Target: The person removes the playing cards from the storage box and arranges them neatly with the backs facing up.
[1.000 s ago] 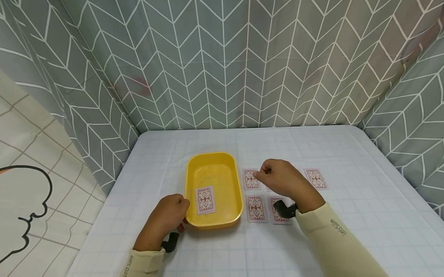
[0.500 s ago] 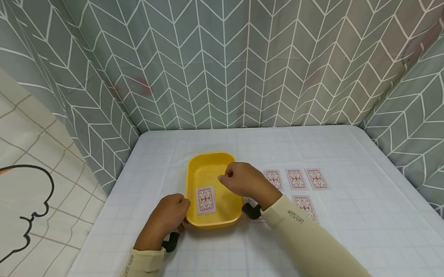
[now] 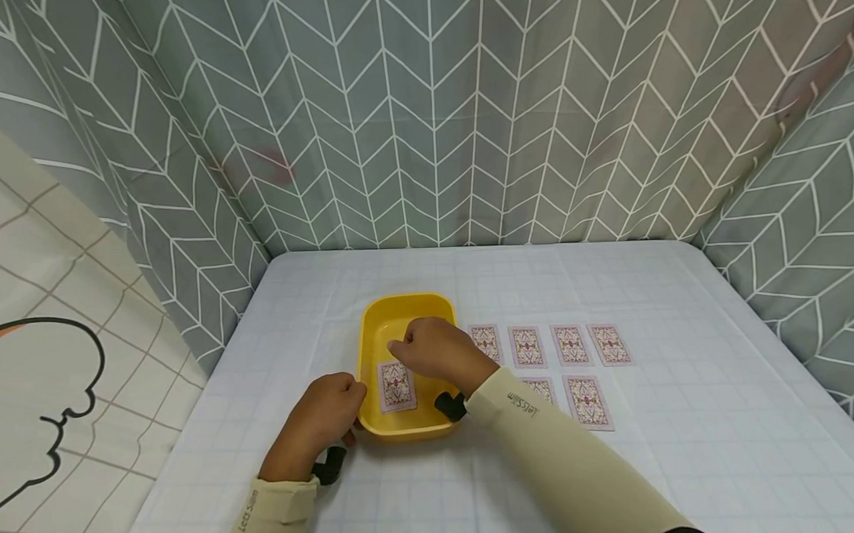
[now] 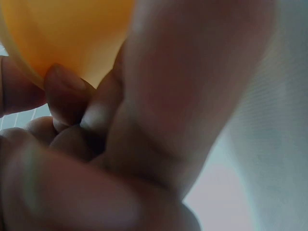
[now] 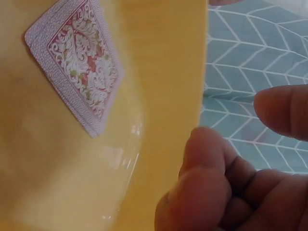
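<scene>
A yellow plastic tray (image 3: pixel 384 324) stands on the table, with a small pile of playing cards (image 3: pixel 397 389) face down in its near left part. My left hand (image 3: pixel 322 415) grips the tray's left rim, fingertips curled at the edge in the left wrist view. Over the tray hovers my right hand (image 3: pixel 438 349), just above and right of the pile. In the right wrist view the thumb (image 5: pixel 281 111) stands apart from the loosely bent fingers, nothing between them. The pile's patterned top card (image 5: pixel 82 67) and its layered edge show there.
To the tray's right, playing cards lie face down in two rows; the far row includes a card (image 3: pixel 527 347) and, at its end, another card (image 3: pixel 610 344). A near-row card (image 3: pixel 589 402) lies by the right sleeve (image 3: pixel 546 443), which covers part of that row. A patterned curtain (image 3: pixel 433 141) hangs behind the table.
My right hand has moved left from above the laid-out cards to above the tray, uncovering the far row. My left hand and the tray have stayed in place.
</scene>
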Demonstrator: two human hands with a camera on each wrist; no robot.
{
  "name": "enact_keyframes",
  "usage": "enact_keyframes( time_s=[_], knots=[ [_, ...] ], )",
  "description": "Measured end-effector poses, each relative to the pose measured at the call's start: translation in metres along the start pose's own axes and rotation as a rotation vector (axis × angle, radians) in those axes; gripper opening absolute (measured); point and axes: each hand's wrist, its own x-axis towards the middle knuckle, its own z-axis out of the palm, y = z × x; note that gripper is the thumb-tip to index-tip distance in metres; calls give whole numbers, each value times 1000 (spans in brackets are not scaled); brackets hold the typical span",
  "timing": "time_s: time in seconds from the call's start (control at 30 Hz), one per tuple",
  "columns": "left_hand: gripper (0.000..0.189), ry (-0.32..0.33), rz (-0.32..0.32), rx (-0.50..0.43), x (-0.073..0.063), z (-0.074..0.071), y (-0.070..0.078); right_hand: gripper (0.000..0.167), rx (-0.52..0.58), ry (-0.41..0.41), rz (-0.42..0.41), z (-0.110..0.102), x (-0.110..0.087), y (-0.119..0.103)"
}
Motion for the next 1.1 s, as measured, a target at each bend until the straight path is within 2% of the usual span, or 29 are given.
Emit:
enact_keyframes(
  time_s=[0.27,0.47,0.63,0.93,1.1],
  knots=[
    [37,-1,14,0,-2,0,0,41,-85,-17,-27,13,13,-1],
    [37,-2,16,3,-2,-1,0,43,-146,-10,27,24,21,1],
    [37,-4,10,4,-2,-1,0,44,-193,0,59,31,23,1],
    [37,3,16,19,-1,0,0,50,-294,7,10,37,20,4],
    [36,-1,7,24,-1,0,1,47,-372,-8,21,38,20,-1]
  ],
)
